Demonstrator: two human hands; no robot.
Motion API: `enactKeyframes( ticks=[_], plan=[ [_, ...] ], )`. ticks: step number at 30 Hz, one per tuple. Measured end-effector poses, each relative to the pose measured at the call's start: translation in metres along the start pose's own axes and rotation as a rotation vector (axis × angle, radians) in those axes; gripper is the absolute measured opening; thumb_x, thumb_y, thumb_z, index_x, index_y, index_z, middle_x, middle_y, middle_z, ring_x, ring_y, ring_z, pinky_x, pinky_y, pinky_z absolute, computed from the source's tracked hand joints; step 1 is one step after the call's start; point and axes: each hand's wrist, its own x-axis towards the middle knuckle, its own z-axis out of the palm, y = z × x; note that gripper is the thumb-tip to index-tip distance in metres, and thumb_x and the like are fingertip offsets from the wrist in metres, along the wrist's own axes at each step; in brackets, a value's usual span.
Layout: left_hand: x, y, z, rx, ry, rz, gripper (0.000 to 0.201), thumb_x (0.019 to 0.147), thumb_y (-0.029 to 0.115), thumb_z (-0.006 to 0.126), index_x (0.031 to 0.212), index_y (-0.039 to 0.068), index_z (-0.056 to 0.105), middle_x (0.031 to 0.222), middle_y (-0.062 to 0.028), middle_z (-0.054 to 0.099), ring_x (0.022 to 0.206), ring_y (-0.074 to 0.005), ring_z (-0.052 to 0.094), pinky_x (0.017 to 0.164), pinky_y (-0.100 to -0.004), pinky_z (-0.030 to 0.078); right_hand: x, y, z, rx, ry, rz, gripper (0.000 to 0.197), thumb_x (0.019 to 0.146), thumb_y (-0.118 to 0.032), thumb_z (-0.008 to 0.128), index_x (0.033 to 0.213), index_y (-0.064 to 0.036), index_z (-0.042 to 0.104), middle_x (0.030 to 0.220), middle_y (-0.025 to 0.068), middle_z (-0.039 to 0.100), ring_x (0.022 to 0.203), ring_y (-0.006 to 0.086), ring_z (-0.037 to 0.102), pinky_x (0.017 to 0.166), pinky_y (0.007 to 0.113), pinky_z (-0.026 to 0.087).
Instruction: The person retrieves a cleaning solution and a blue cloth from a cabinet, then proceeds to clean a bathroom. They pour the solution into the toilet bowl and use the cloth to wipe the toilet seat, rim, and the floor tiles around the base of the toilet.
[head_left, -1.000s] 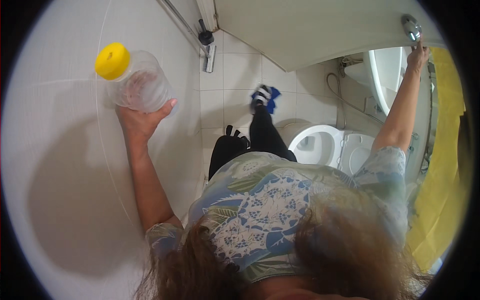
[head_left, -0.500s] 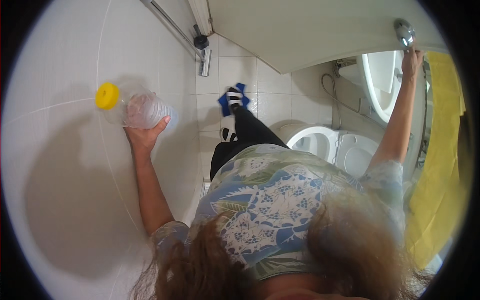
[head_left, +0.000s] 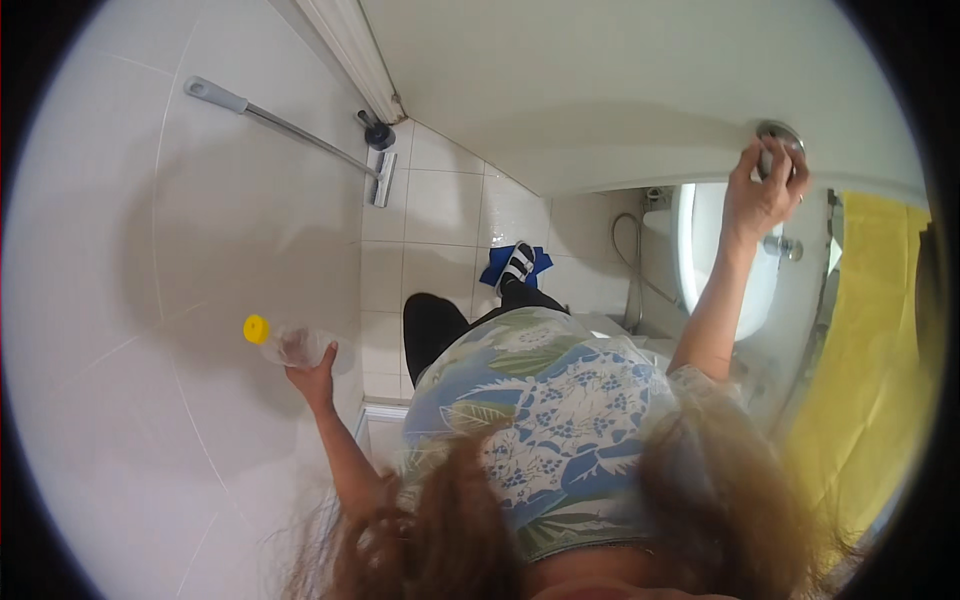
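Note:
My left hand (head_left: 314, 380) is wrapped round a clear plastic bottle (head_left: 285, 343) with a yellow cap, which lies tilted on its side in the air beside the tiled wall. At the upper right, my right hand (head_left: 763, 195) has its fingers curled over a round chrome door knob (head_left: 783, 140). That knob sits near the edge of a pale door (head_left: 600, 90). My hand partly covers it. A blue cloth (head_left: 541, 262) lies on the floor under my sandalled foot (head_left: 517, 262).
A squeegee (head_left: 300, 137) with a grey handle leans on the left wall. Near its blade stands a black container (head_left: 378, 135). On the right are a white washbasin (head_left: 700, 215), a hose (head_left: 630, 235) and a yellow curtain (head_left: 870, 290). White tiles (head_left: 440, 205) cover the floor.
My left hand has come lower and nearer my body with the bottle. My right hand has shifted from below the knob to fingers over it. The view has tilted, and my legs have moved.

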Motion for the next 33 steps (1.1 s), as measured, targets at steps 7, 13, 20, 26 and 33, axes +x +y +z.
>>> enactKeyframes(
  ticks=[7, 13, 20, 26, 33],
  plan=[
    [0.011, -0.018, 0.025, 0.053, -0.048, -0.088, 0.081, 0.056, 0.006, 0.08, 0.123, -0.008, 0.037, 0.121, -0.0173, 0.047, 0.113, -0.0261, 0.046, 0.098, -0.0368, 0.034, 0.027, 0.012, 0.036, -0.114, -0.004, -0.051, 0.019, 0.067, -0.001, 0.066, 0.082, -0.0127, 0.064, 0.094, 0.0078, 0.051, 0.087, 0.0198, 0.056, 0.065, 0.029, 0.053],
    [0.112, 0.017, 0.046, 0.156, -0.082, 0.065, 0.071, 0.056, 0.006, 0.08, 0.117, -0.004, 0.045, 0.113, -0.0138, 0.052, 0.108, -0.0233, 0.048, 0.095, -0.0344, 0.036, 0.038, 0.023, 0.068, -0.068, 0.05, 0.039, 0.018, 0.067, -0.003, 0.067, 0.082, -0.0125, 0.066, 0.095, 0.0072, 0.051, 0.091, 0.0191, 0.054, 0.066, 0.03, 0.053],
    [0.189, 0.072, 0.07, 0.052, -0.19, 0.096, 0.059, 0.057, 0.009, 0.08, 0.109, -0.001, 0.051, 0.106, -0.0097, 0.056, 0.098, -0.0202, 0.054, 0.089, -0.0316, 0.041, 0.047, 0.021, 0.091, -0.041, 0.091, 0.014, 0.015, 0.066, -0.003, 0.067, 0.079, -0.0099, 0.066, 0.085, 0.0065, 0.058, 0.091, 0.0193, 0.053, 0.07, 0.03, 0.051],
    [0.197, 0.046, 0.097, -0.079, -0.278, 0.062, 0.059, 0.057, 0.008, 0.08, 0.108, 0.0, 0.051, 0.104, -0.0095, 0.056, 0.097, -0.0204, 0.055, 0.088, -0.0313, 0.042, 0.044, 0.019, 0.097, -0.017, 0.057, 0.035, 0.014, 0.067, -0.001, 0.066, 0.079, -0.0078, 0.066, 0.086, 0.0092, 0.054, 0.093, 0.0201, 0.051, 0.074, 0.031, 0.05],
    [0.157, 0.004, 0.065, -0.035, -0.285, -0.161, 0.064, 0.056, 0.009, 0.08, 0.111, -0.001, 0.048, 0.106, -0.0117, 0.055, 0.1, -0.0231, 0.054, 0.09, -0.0328, 0.041, 0.051, 0.012, 0.114, -0.034, -0.027, 0.146, 0.014, 0.069, -0.004, 0.066, 0.082, -0.0081, 0.066, 0.093, 0.0104, 0.051, 0.091, 0.0218, 0.051, 0.075, 0.032, 0.049]
  ],
)
